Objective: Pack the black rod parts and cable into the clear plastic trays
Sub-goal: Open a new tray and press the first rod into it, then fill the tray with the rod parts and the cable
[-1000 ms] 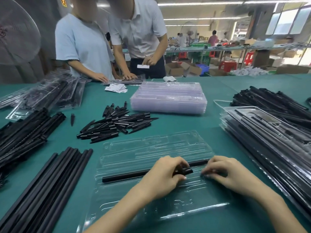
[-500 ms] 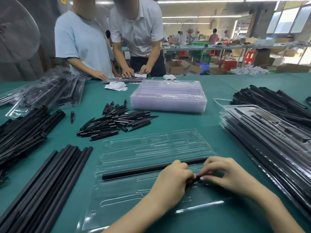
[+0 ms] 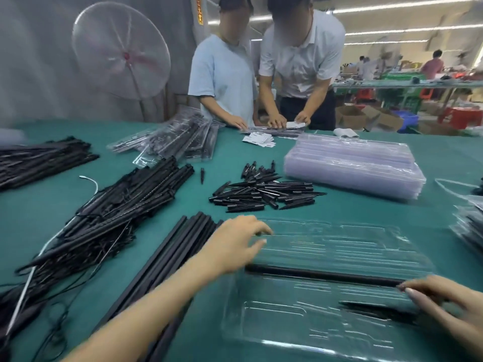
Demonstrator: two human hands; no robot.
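Packing is being carried out on one clear tray [image 3: 339, 246] lying on the green surface [image 3: 235, 158] in front of the person. A long rod [image 3: 321, 275] is lying across a groove in the tray's middle, and a short pointed part [image 3: 376, 309] is lying in a recess nearer the front edge; the remaining recesses are showing nothing inside. No cable is being seen in the tray yet.

The right hand [image 3: 444, 296] is being held at the rod's right end, its fingers bent and touching or pinching that end; which of the two cannot be told through the blur. The left hand [image 3: 235, 244] is being stretched out to the left, fingers loosely spread and gripping nothing, hovering at the tray's left edge just beside the bundle of long rods [image 3: 167, 257].

Judging from this, a next part is probably being fetched. That reach calls for one piece to be separated from its neighbours, since the cabled rods [image 3: 125, 205] beyond are lying tangled.

A stack of empty trays [image 3: 352, 165] is waiting at the back right, a heap of short pointed parts [image 3: 261, 192] lying between it and the work. Filled trays [image 3: 177, 142] are being piled at the back left.
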